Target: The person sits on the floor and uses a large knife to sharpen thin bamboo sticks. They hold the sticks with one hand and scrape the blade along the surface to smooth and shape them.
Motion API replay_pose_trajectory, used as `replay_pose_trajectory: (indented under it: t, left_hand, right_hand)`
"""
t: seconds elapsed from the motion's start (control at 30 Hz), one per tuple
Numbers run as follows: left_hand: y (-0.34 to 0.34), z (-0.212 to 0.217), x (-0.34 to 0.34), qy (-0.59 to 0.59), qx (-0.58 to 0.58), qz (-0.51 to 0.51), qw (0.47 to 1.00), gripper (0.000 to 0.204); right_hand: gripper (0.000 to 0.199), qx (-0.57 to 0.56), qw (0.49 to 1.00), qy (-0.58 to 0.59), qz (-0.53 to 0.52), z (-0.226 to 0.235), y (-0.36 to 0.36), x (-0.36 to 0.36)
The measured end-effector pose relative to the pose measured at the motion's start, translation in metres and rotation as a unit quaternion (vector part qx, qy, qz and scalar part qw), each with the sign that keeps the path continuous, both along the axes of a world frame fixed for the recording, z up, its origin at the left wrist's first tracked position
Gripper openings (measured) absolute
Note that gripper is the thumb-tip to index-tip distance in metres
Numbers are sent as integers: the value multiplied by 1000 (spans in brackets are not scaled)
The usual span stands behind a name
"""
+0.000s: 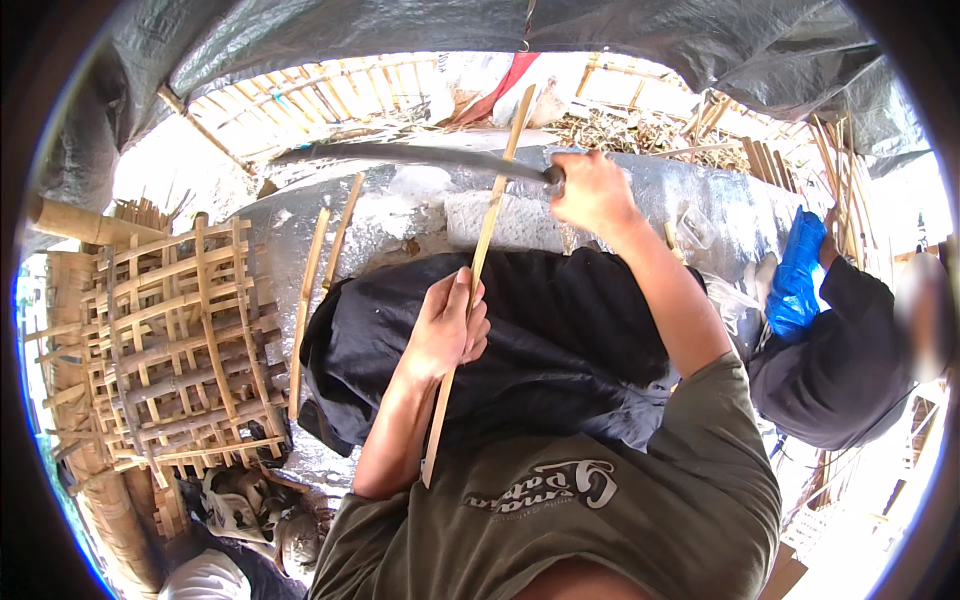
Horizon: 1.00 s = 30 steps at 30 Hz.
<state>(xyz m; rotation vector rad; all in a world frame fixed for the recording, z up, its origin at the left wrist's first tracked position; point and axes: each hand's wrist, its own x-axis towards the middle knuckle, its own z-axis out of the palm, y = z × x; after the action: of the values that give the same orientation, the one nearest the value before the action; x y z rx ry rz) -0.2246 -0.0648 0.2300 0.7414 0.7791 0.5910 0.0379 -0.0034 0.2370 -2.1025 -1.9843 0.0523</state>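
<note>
My left hand point(447, 325) is closed around a long, thin bamboo strip point(489, 222), which slants up and away across my lap. In my right hand point(595, 195) is the handle of a machete point(410, 155). Its long, dark, slightly blurred blade points left and crosses the strip near the far end; whether the edge touches it, I cannot tell. Black cloth point(570, 330) covers my lap beneath both forearms. Just beyond the cloth, behind the strip, sits a pale rough block point(470, 220).
Two bamboo strips point(308, 310) lie left of the cloth. Farther left stands a bamboo lattice point(180, 345). A person in dark clothing point(830, 360) sits at right, beside blue plastic point(797, 280). Shavings point(640, 140) are heaped at the back, under a dark tarpaulin point(640, 30).
</note>
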Motion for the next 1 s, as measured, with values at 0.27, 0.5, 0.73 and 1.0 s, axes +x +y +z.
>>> replay_pose_trajectory:
  t: [0.27, 0.5, 0.73, 1.0]
  left_hand:
    - [-1, -2, 0, -12, 8, 14, 1000, 40]
    - [7, 0, 0, -28, 37, 30, 998, 42]
    - [-1, -3, 12, -4, 49, 49, 998, 36]
    - [-8, 1, 13, 15, 68, 72, 995, 33]
  right_hand:
    - [23, 56, 995, 59, 58, 14, -24, -22]
    - [18, 47, 993, 43, 98, 23, -52, -48]
    - [15, 36, 992, 38, 114, 19, -73, -72]
    - [29, -28, 995, 19, 92, 25, -70, -77]
